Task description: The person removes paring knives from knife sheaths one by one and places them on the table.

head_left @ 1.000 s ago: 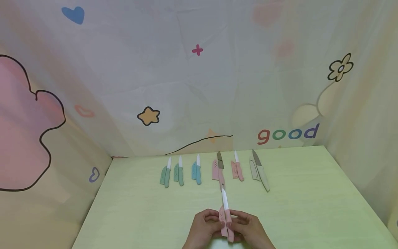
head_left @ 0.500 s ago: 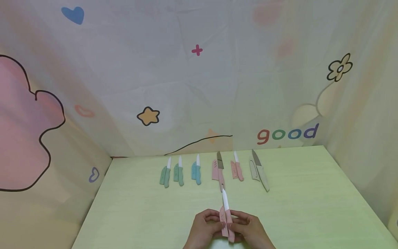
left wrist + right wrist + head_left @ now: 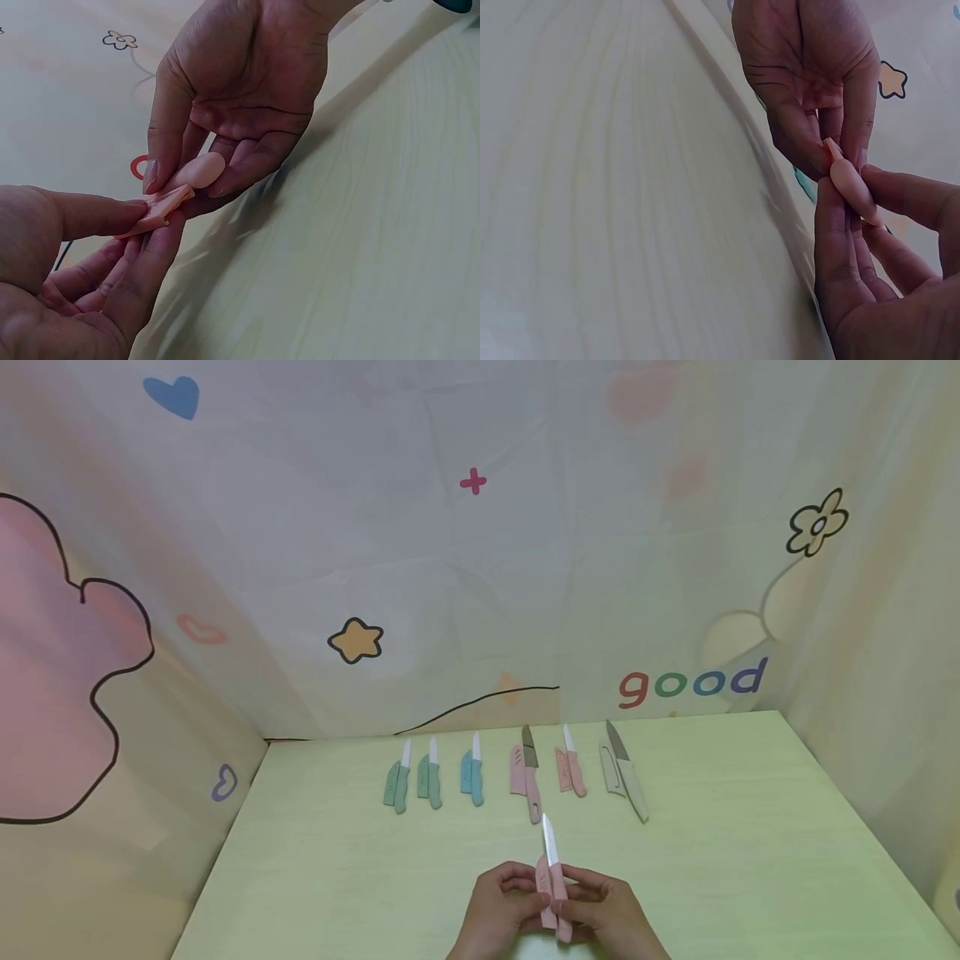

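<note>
Near the front of the table both hands meet around a small pink knife and its cover. My left hand [image 3: 502,906] pinches the pink sheath [image 3: 543,885] between thumb and fingers. Beside it, my right hand [image 3: 603,906] pinches the handle of the pink paring knife [image 3: 558,889], its white blade bare and pointing away from me. Knife and sheath lie side by side. In the left wrist view the rounded handle end [image 3: 204,171] shows past the sheath's open end [image 3: 169,206]. The right wrist view shows the handle [image 3: 853,191] between thumb and fingers.
Along the back of the table [image 3: 300,877] several knives lie beside their sheaths: green knives [image 3: 402,789], a blue knife [image 3: 477,781], a larger pink knife [image 3: 532,789], a small pink knife [image 3: 576,772] and a grey-white knife [image 3: 634,785]. A printed curtain [image 3: 450,568] rises behind.
Both hands, with the pink knife and sheath, have shifted slightly to the right. The grips look the same, and the row of knives stays in place.
</note>
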The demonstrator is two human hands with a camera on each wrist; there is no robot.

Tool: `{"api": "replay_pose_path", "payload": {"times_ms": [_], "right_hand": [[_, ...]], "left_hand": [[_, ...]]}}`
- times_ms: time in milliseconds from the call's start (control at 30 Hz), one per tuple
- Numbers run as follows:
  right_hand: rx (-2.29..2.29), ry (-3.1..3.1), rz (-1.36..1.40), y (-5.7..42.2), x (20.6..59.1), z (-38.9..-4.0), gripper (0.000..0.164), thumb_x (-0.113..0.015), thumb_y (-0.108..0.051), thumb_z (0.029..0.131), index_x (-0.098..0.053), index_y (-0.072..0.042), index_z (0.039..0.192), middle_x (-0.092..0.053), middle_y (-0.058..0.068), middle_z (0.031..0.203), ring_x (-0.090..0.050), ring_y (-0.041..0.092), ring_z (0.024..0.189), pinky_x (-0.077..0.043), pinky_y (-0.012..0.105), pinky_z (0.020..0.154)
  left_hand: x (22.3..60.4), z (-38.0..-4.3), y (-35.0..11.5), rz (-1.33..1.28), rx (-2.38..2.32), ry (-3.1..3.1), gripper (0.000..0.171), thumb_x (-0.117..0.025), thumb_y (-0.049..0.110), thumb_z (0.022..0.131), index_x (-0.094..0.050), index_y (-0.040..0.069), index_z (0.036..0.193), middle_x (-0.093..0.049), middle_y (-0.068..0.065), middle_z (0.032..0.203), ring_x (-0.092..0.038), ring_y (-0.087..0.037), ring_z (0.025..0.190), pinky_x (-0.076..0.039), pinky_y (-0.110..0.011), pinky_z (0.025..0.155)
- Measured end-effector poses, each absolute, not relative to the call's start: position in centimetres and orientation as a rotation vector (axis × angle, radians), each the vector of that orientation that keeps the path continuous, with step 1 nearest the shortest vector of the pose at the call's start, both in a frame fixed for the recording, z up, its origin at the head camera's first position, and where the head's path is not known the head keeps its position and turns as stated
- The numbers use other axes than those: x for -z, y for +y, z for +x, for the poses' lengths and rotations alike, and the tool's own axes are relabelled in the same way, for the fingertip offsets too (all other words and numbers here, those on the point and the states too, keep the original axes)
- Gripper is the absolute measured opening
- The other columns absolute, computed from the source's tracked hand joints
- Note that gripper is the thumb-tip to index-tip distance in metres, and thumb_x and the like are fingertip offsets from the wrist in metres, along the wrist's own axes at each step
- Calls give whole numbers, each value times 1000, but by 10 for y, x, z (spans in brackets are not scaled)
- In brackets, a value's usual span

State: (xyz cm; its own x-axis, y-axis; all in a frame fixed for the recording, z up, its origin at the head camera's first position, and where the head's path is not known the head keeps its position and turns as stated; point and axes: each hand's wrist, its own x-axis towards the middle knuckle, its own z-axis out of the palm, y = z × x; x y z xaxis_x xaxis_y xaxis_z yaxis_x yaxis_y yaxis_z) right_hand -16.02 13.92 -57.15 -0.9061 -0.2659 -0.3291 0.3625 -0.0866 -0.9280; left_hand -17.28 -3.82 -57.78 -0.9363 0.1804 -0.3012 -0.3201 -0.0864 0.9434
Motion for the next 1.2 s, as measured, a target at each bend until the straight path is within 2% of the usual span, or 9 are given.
{"api": "replay_pose_path", "payload": {"times_ms": [300,567,867,1200], "right_hand": [[2067,1814,126,153,571,-163,68,-77,-11,81,-45,5,139,-69,19,110,-64,31,92,-61,33,70],[2077,1867,160,171,566,-167,69,-75,-7,82,-42,4,141,-70,17,106,-65,30,91,-59,30,68],[2132,1848,249,193,557,-175,69,-75,-5,82,-42,1,142,-70,16,105,-64,34,91,-60,33,70],[2111,1941,281,215,553,-188,70,-75,-7,82,-41,2,143,-72,14,103,-65,32,90,-60,31,70]], "left_hand": [[575,-177,-24,-93,-2103,1897,29,-76,2,76,-68,3,104,-66,-7,85,-64,-17,74,-61,-31,65],[575,-185,-2,-97,-2139,1856,26,-76,1,75,-71,6,101,-64,-7,83,-65,-18,71,-61,-31,64],[567,-197,26,-127,-2156,1851,25,-77,0,75,-72,8,98,-64,-8,82,-65,-19,68,-61,-31,61],[565,-209,51,-92,-2202,1830,28,-75,-3,76,-70,5,102,-63,-10,84,-66,-21,67,-62,-35,62]]}}
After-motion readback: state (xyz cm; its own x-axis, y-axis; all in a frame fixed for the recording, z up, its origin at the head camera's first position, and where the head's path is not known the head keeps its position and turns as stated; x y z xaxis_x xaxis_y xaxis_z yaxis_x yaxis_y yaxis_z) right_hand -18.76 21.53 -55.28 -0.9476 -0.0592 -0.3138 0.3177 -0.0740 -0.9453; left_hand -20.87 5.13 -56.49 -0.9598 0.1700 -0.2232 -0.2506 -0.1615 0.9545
